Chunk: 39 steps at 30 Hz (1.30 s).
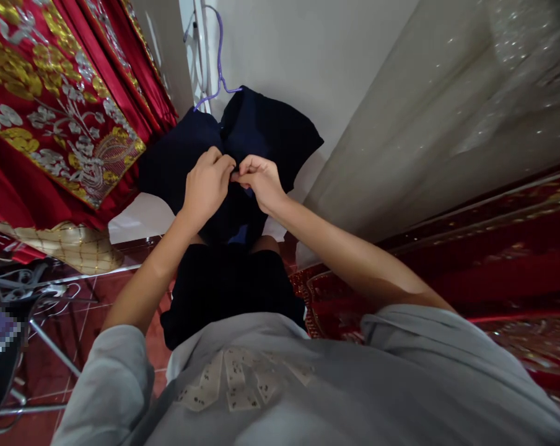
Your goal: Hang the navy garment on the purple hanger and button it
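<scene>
Your left hand [209, 181] and right hand [262, 183] both pinch closed on a dark navy cloth garment [271, 133], its weight likely borne by a thin purple hanger [221, 79].

"Are you seeing any readable words or numbers?"

"No, none. At the bottom centre, the grey shirt [345, 396] is bearing a print [236, 385] of pale pieces, but their dark marks are looking too small and blurred to make out."
</scene>
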### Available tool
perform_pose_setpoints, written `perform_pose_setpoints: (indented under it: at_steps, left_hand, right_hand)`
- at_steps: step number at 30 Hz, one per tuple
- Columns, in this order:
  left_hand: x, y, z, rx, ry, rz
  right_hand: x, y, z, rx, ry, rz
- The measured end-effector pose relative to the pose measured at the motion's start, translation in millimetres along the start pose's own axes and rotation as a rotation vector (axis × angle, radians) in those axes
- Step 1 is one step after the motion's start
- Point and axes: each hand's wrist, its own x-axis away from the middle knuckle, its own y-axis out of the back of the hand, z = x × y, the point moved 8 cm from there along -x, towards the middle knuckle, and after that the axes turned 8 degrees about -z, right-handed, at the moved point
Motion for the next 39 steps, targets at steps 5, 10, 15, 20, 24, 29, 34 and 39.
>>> perform_pose_setpoints:
  at_steps: [5, 10, 15, 20, 24, 29, 34, 39]
  left_hand:
    - [-3, 9, -13, 0.054, -0.034, -0.077]
    - [11, 24, -5, 0.087, 0.006, -0.108]
    - [66, 4, 34, 0.199, 0.236, -0.128]
    - [88, -41, 55, 0.260, 0.376, -0.033]
    - [70, -46, 51, 0.212, 0.345, -0.056]
    - [66, -41, 34, 0.160, 0.300, 0.013]
    - [79, -44, 20, 0.028, 0.342, 0.216]
    - [82, -36, 15, -0.070, 0.359, 0.302]
  right_hand:
    - [10, -3, -20, -0.011, -0.128, -0.019]
    - [23, -6, -14, -0.023, 0.036, 0.028]
    - [31, -12, 1, 0.152, 0.251, 0.099]
    - [43, -28, 21, 0.602, 0.710, 0.310]
    - [37, -32, 20, 0.856, 0.868, 0.433]
    - [23, -25, 20, 0.997, 0.996, 0.444]
    - [-16, -18, 36, 1.013, 1.038, 0.384]
    - [-54, -27, 70, 0.878, 0.940, 0.331]
